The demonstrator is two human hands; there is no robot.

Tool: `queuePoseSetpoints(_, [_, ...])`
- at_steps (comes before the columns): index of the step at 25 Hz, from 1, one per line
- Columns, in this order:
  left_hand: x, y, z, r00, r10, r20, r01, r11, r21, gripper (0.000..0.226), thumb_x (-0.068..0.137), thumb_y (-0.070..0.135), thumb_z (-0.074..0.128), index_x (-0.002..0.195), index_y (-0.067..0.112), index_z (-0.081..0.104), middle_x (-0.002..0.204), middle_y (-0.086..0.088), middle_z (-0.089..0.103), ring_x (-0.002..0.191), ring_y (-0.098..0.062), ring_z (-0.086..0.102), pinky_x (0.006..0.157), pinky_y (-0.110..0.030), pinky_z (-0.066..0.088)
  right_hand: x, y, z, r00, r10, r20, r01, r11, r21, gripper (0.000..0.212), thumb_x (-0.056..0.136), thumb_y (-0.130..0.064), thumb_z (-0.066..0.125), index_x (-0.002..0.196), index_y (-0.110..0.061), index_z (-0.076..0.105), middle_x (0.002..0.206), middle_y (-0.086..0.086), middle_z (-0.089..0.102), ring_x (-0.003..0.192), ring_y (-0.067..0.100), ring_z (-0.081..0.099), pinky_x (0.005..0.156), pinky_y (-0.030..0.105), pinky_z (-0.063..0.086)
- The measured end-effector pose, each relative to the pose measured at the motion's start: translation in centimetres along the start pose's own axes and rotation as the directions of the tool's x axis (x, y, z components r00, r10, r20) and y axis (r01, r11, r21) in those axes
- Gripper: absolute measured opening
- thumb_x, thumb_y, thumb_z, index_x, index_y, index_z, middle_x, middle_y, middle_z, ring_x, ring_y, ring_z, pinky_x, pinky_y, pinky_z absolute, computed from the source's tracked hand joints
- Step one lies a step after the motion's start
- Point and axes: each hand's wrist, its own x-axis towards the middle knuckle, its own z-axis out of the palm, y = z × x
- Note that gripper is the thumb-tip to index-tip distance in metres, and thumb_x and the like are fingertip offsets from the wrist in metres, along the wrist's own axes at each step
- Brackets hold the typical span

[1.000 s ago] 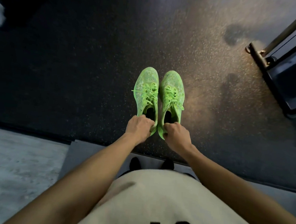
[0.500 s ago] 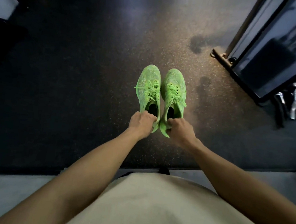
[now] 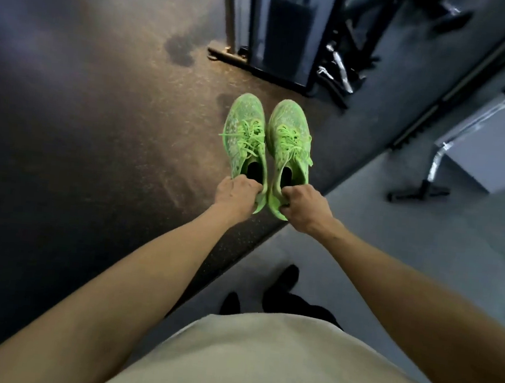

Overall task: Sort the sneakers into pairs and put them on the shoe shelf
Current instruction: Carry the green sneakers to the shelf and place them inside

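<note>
Two neon-green sneakers are held side by side at the centre of the frame, above the floor, toes pointed toward the top of the frame. The left sneaker (image 3: pixel 244 135) is clamped at its heel collar by the left hand (image 3: pixel 236 193), whose fingers are curled shut over the rear rim. The right sneaker (image 3: pixel 289 145) is clamped in the same way by the right hand (image 3: pixel 306 207), fingers closed around the heel. The two shoes are just beside each other; contact along their inner edges cannot be confirmed. Laces of matching green are seen tied across both uppers, and the dark openings are visible just ahead of the knuckles.

Both forearms are extended from the lower corners of the frame toward the centre. A beige shirt (image 3: pixel 259 362) is seen at the bottom centre, with a dark foot (image 3: pixel 287 276) beyond it on a light grey floor (image 3: pixel 424 254).

A dark speckled mat (image 3: pixel 80 144) fills the left and centre of the frame. A dark upright panel on a metal base (image 3: pixel 278 33) is located at the top centre. A chrome-framed bench (image 3: pixel 453 139) is located at the right edge. No shoe shelf is identifiable.
</note>
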Motion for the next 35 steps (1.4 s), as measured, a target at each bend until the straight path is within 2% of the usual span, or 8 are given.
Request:
queuePoseSetpoints(6, [1.8,11.3,1.5,0.932,0.351,0.085,-0.360,0.925,0.125,0.016,0.091,0.016,0.059,0.103,0.026,0.063,0.110,-0.002,0.064,0.109,-0.022,0.056,0.089,-0.033,0.041,-9.0,8.5,0.3,0.934,0.347,-0.090,-0.333,0.933,0.139,0.029,0.087,-0.019,0.056,0.063,-0.019,0.039,0.082,0.007,0.050,0.087,0.036,0.060,0.065,0.034,0.040])
queuePoseSetpoints(12, [1.4,27.3,2.5,0.798,0.587,0.136,-0.602,0.777,0.183,0.016,0.090,0.013,0.056,0.101,0.022,0.065,0.106,-0.006,0.062,0.102,-0.029,0.059,0.082,-0.034,0.043,-19.0,19.6,-0.1,0.794,0.585,-0.164,-0.531,0.800,0.280,0.015,0.087,-0.017,0.054,0.074,-0.016,0.046,0.093,0.016,0.060,0.088,0.038,0.060,0.064,0.034,0.040])
queuePoseSetpoints(15, [0.2,37.2,4.2,0.715,0.683,0.151,-0.698,0.685,0.208,0.014,0.091,0.014,0.056,0.099,0.022,0.066,0.103,-0.006,0.063,0.101,-0.028,0.060,0.077,-0.033,0.039,-25.4,26.7,0.0,0.711,0.681,-0.175,-0.605,0.719,0.341,0.015,0.086,-0.017,0.055,0.074,-0.016,0.047,0.090,0.014,0.059,0.088,0.037,0.060,0.064,0.033,0.040])
queuePoseSetpoints(20, [-1.8,53.1,7.5,0.629,0.756,0.182,-0.775,0.593,0.217,0.014,0.092,0.018,0.057,0.100,0.025,0.066,0.105,-0.004,0.064,0.097,-0.028,0.061,0.077,-0.032,0.043,-35.4,38.0,-0.6,0.603,0.778,-0.179,-0.680,0.618,0.395,0.015,0.085,-0.013,0.054,0.073,-0.014,0.047,0.081,0.007,0.052,0.079,0.033,0.057,0.061,0.032,0.037])
queuePoseSetpoints(25, [-2.2,66.4,9.3,0.488,0.849,0.201,-0.863,0.435,0.257,0.017,0.094,0.013,0.055,0.101,0.026,0.064,0.104,0.000,0.064,0.100,-0.023,0.061,0.078,-0.030,0.041,-42.2,47.7,-1.7,0.498,0.846,-0.193,-0.725,0.528,0.442,0.009,0.086,-0.012,0.054,0.078,-0.012,0.057,0.080,0.008,0.053,0.075,0.031,0.054,0.061,0.033,0.041])
queuePoseSetpoints(28, [-1.3,73.7,10.1,0.454,0.863,0.219,-0.880,0.397,0.259,0.016,0.093,0.012,0.055,0.093,0.027,0.063,0.105,-0.002,0.065,0.099,-0.025,0.062,0.076,-0.031,0.042,-44.8,53.8,-2.6,0.442,0.876,-0.192,-0.743,0.478,0.469,0.012,0.087,-0.013,0.053,0.075,-0.012,0.054,0.079,0.008,0.052,0.072,0.030,0.050,0.061,0.033,0.040])
queuePoseSetpoints(31, [0.7,81.4,11.4,0.418,0.875,0.245,-0.902,0.368,0.226,0.020,0.090,0.010,0.057,0.080,0.027,0.052,0.102,-0.005,0.066,0.096,-0.027,0.063,0.072,-0.030,0.039,-46.6,60.6,-3.6,0.387,0.901,-0.197,-0.755,0.432,0.493,0.017,0.086,-0.012,0.054,0.071,-0.012,0.047,0.077,0.009,0.051,0.070,0.031,0.048,0.060,0.033,0.037])
queuePoseSetpoints(35, [4.4,92.9,11.7,0.361,0.892,0.271,-0.925,0.306,0.224,0.016,0.090,0.009,0.058,0.087,0.025,0.060,0.104,-0.003,0.066,0.099,-0.025,0.062,0.074,-0.029,0.037,-48.3,71.3,-6.2,0.313,0.931,-0.190,-0.767,0.365,0.528,0.022,0.084,-0.011,0.056,0.066,-0.014,0.043,0.075,0.009,0.050,0.069,0.032,0.048,0.059,0.032,0.035])
